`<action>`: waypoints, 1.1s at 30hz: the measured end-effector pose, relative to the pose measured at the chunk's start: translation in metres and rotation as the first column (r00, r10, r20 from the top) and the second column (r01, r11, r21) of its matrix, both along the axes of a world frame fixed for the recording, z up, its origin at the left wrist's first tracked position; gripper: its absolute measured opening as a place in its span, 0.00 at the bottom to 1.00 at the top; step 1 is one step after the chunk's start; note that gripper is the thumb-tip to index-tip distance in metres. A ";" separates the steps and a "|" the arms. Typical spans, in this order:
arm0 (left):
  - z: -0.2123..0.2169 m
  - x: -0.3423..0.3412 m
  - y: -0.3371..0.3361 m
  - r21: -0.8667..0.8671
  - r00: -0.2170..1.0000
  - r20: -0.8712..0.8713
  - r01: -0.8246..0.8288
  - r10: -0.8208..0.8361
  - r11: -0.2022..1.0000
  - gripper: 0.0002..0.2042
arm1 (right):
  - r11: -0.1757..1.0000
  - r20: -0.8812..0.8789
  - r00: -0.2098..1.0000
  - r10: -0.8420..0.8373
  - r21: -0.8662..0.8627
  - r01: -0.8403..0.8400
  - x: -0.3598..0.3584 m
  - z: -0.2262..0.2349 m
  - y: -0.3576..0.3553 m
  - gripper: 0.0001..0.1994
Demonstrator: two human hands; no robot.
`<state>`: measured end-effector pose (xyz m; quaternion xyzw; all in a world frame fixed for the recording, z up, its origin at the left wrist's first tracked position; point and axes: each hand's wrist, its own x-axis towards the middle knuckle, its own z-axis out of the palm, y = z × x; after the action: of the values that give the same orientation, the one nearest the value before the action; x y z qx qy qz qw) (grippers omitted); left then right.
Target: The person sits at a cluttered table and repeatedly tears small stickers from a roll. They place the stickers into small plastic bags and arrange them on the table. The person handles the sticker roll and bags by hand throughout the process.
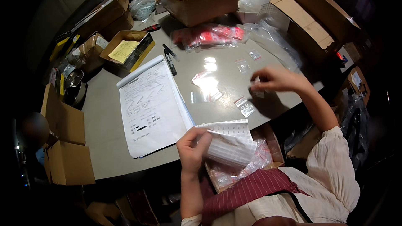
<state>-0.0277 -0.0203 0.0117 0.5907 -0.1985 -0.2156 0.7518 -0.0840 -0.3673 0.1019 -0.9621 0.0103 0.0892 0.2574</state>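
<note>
My left hand pinches the edge of a sheet of small round labels, which hangs tilted over the table's front edge. My right hand is over the right part of the table with its fingers curled in. Just under its fingertips lies a small clear zip bag; whether they grip it or something tiny is hidden. Close by is another zip bag with white rings in it. Farther back lie a zip bag and a smaller one, each with small pieces inside.
An open box of bagged rings sits below the label sheet. A handwritten pad lies at left, with black markers beside it. Red packets and a large cardboard box stand behind. More zip bags lie mid-table.
</note>
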 end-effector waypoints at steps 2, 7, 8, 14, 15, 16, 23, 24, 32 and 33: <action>0.000 0.000 0.000 0.004 1.000 0.003 0.008 -0.008 1.000 0.04 | 0.976 0.050 0.989 -0.139 0.174 0.128 0.006 -0.006 -0.019 0.14; -0.002 0.001 -0.004 0.004 1.000 0.013 0.010 -0.010 1.000 0.05 | 0.914 -0.074 0.993 -0.092 0.389 0.114 -0.006 -0.029 -0.032 0.12; -0.003 0.001 -0.002 0.004 1.000 0.016 0.006 -0.006 1.000 0.05 | 0.926 -0.057 0.995 -0.086 0.363 0.101 -0.008 -0.030 -0.029 0.12; -0.004 0.001 0.000 -0.006 1.000 0.008 0.007 -0.007 1.000 0.05 | 0.997 0.092 0.993 -0.078 0.014 0.077 -0.014 -0.035 -0.011 0.15; -0.004 0.001 0.000 -0.016 1.000 0.003 0.005 -0.005 1.000 0.05 | 0.996 0.115 0.991 -0.072 -0.053 0.078 -0.015 -0.040 -0.012 0.17; -0.005 0.001 0.000 -0.027 1.000 -0.001 0.004 -0.004 1.000 0.05 | 0.989 0.137 0.988 -0.064 -0.121 0.081 -0.016 -0.042 -0.012 0.18; -0.005 0.001 0.004 -0.131 0.999 -0.026 0.035 -0.039 0.991 0.05 | 0.956 0.182 0.955 0.236 -0.220 -0.194 -0.022 -0.040 0.006 0.39; -0.005 0.001 0.006 -0.112 0.998 -0.019 0.050 -0.052 0.992 0.05 | 0.933 0.167 0.938 0.304 -0.251 -0.258 -0.024 -0.039 0.022 0.41; 0.000 0.001 0.004 0.087 0.985 0.073 0.149 -0.156 0.985 0.06 | 0.893 0.166 0.925 0.343 0.247 -0.375 -0.043 -0.013 0.058 0.13; 0.001 0.001 0.003 0.112 0.982 0.095 0.150 -0.161 0.982 0.06 | 0.910 0.193 0.942 0.274 0.266 -0.319 -0.035 -0.008 0.061 0.12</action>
<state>-0.0272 -0.0175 0.0131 0.6223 -0.2715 -0.2527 0.6894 -0.1194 -0.3062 0.0941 -0.9074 -0.1692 0.0545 0.3807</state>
